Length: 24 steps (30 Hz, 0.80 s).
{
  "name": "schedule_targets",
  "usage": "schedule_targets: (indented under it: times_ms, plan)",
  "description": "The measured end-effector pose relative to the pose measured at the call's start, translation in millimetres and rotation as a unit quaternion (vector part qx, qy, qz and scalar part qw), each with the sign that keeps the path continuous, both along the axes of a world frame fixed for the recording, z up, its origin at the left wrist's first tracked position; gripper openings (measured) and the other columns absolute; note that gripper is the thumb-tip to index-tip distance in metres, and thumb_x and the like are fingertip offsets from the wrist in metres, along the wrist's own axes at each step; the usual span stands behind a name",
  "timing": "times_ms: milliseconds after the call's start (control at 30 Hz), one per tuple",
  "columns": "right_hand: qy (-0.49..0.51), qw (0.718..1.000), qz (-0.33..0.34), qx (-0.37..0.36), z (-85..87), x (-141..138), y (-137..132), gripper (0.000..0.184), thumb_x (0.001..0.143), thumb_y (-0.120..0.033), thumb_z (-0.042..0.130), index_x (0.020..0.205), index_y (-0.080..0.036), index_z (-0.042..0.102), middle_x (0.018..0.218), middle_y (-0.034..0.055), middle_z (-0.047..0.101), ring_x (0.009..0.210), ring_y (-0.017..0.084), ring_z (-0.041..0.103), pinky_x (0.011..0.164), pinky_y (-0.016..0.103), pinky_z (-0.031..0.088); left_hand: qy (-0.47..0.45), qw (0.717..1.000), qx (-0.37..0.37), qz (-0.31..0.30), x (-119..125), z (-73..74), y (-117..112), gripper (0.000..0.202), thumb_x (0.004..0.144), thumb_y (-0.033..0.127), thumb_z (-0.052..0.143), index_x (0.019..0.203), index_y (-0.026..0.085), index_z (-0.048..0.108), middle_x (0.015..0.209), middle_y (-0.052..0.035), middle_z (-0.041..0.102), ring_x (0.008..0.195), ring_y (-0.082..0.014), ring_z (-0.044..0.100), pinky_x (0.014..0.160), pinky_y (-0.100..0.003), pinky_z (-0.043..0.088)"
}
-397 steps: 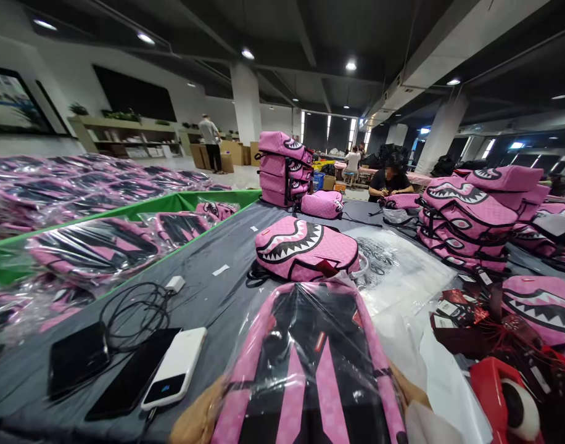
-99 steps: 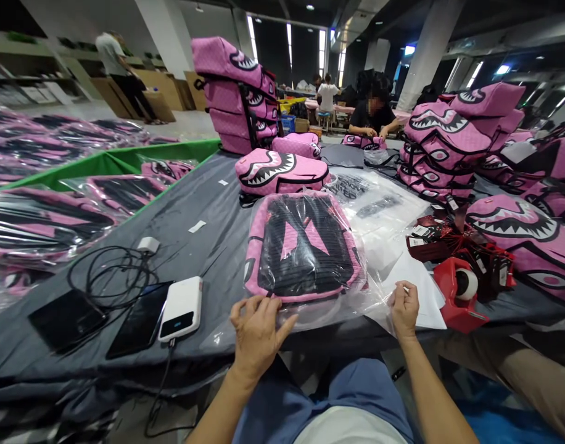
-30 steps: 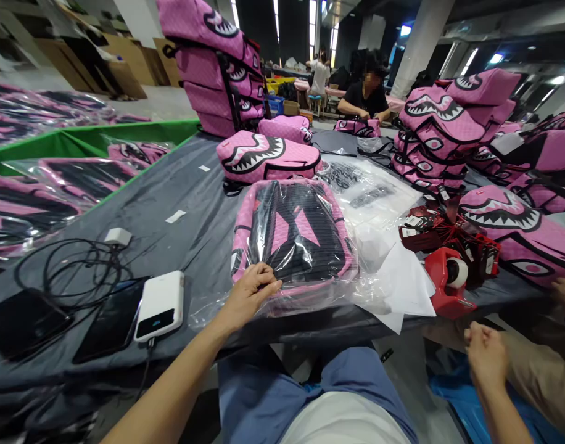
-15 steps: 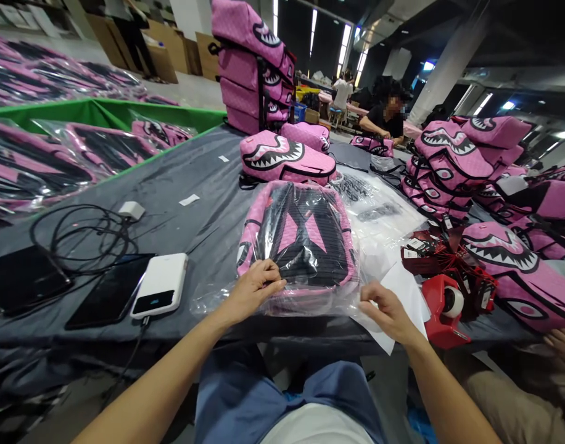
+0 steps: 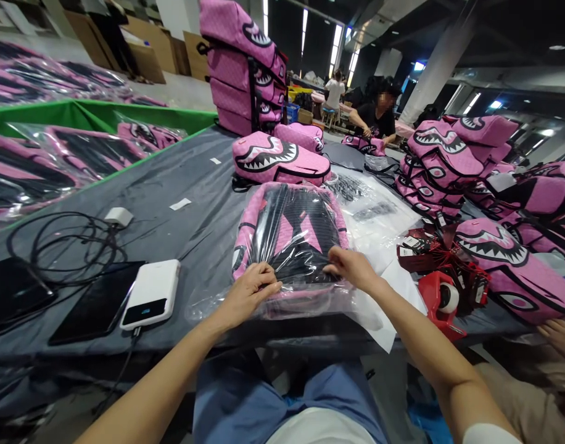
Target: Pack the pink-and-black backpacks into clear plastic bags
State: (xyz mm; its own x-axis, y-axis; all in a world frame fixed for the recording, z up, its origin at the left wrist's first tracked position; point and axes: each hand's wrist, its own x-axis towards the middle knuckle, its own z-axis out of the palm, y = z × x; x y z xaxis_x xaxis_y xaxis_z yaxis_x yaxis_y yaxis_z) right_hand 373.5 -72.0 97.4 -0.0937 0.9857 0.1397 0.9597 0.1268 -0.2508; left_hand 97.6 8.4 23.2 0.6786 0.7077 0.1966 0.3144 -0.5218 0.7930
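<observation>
A pink and black backpack [image 5: 289, 231] lies back-up inside a clear plastic bag [image 5: 218, 302] on the grey table [image 5: 190, 179] in front of me. My left hand [image 5: 248, 293] rests on the bag's near left end with its fingers curled onto the plastic. On the near right of the backpack, my right hand [image 5: 351, 268] presses down, fingers bent and pinching at the film. The bag's loose open end bunches along the table's front edge.
A white power bank [image 5: 149, 294], dark tablets [image 5: 95, 302] and coiled cables [image 5: 65, 243] lie to the left. To the right stand a red tape dispenser [image 5: 442, 302], red tags [image 5: 425, 246] and stacked pink shark backpacks [image 5: 449, 160]. Another person's hand [image 5: 560, 333] shows far right.
My right hand has come up from the lower right onto the backpack's near right side. The left hand has stayed on the near left end.
</observation>
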Motion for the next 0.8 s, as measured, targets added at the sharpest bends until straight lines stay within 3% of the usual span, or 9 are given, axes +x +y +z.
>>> schedule_targets:
  times_ms: [67,133,200,300,400,500,567,667,800]
  plan:
    - [0.026,0.999,-0.023,0.036,-2.8,-3,-12,0.017,0.094,-0.026,0.07,0.084,-0.02,0.057,0.075,-0.0031,0.062,0.065,0.013,0.053,0.062,0.025,0.03,0.002,1.0,0.001,-0.004,0,0.7,-1,0.045,0.092,0.056,0.049,0.065,0.021,0.057,0.086,-0.0024,0.056,0.089,-0.0209,0.052,0.084,-0.035,0.042]
    - [0.024,0.999,0.029,0.035,-8.6,-14,-20,0.021,0.093,-0.03,0.071,0.082,-0.02,0.057,0.078,-0.0016,0.062,0.07,0.013,0.054,0.063,0.025,0.03,0.003,1.0,0.005,-0.005,1,1.3,-1,0.047,0.093,0.056,0.049,0.064,0.021,0.056,0.086,-0.0022,0.057,0.087,-0.0204,0.052,0.083,-0.034,0.042]
    - [0.0,0.998,0.061,0.001,-14.8,-29,-20,0.032,0.084,-0.041,0.082,0.08,-0.02,0.057,0.078,-0.001,0.062,0.074,0.014,0.054,0.061,0.026,0.026,0.005,1.0,0.011,0.001,3,2.8,-1,0.048,0.093,0.058,0.049,0.064,0.021,0.056,0.086,-0.0021,0.057,0.087,-0.0202,0.052,0.083,-0.034,0.043]
    - [-0.039,0.996,0.029,-0.08,-18.9,-43,-9,0.047,0.072,-0.057,0.087,0.078,-0.021,0.057,0.077,-0.0006,0.063,0.075,0.016,0.055,0.059,0.027,0.018,0.009,1.0,0.005,-0.01,-1,7.4,2,0.049,0.093,0.061,0.049,0.066,0.021,0.059,0.088,-0.0021,0.057,0.087,-0.0194,0.053,0.083,-0.033,0.044]
    - [-0.047,0.99,0.011,-0.134,-17.9,-42,4,0.051,0.071,-0.065,0.083,0.078,-0.021,0.058,0.073,-0.0012,0.064,0.07,0.016,0.056,0.059,0.028,0.017,0.023,0.998,0.016,-0.057,-21,10.7,10,0.046,0.094,0.061,0.05,0.076,0.022,0.066,0.096,-0.0033,0.06,0.094,-0.0198,0.056,0.089,-0.033,0.045]
    - [-0.055,0.99,0.014,-0.133,-20.3,-38,8,0.052,0.07,-0.068,0.082,0.078,-0.022,0.059,0.072,0.0003,0.065,0.069,0.018,0.059,0.059,0.028,0.018,0.044,0.993,0.102,-0.036,-48,9.1,18,0.041,0.094,0.062,0.055,0.084,0.026,0.072,0.108,-0.0039,0.066,0.108,-0.0237,0.056,0.104,-0.041,0.038]
    - [-0.06,0.994,0.015,-0.092,-25.1,-40,3,0.051,0.072,-0.067,0.08,0.077,-0.021,0.059,0.073,0.0017,0.066,0.069,0.019,0.06,0.059,0.028,0.021,0.057,0.989,0.136,-0.011,-60,7.5,23,0.04,0.094,0.061,0.055,0.085,0.027,0.074,0.109,-0.0037,0.069,0.11,-0.0252,0.057,0.106,-0.046,0.034]
    - [-0.064,0.994,0.04,0.073,-34.1,-42,-22,0.038,0.086,-0.056,0.072,0.079,-0.021,0.059,0.078,0.004,0.068,0.074,0.021,0.062,0.065,0.03,0.034,0.066,0.992,0.104,-0.009,-60,8.6,28,0.039,0.094,0.059,0.055,0.085,0.026,0.074,0.105,-0.0039,0.07,0.103,-0.024,0.061,0.101,-0.043,0.039]
    - [-0.025,0.943,0.01,0.33,-44.6,-7,-95,0.013,0.097,-0.033,0.061,0.089,-0.024,0.058,0.077,0.0019,0.068,0.072,0.022,0.065,0.075,0.037,0.046,0.056,0.998,-0.009,-0.042,-47,15.1,32,0.041,0.091,0.054,0.057,0.07,0.02,0.066,0.103,-0.0057,0.066,0.091,-0.0202,0.062,0.078,-0.031,0.046]
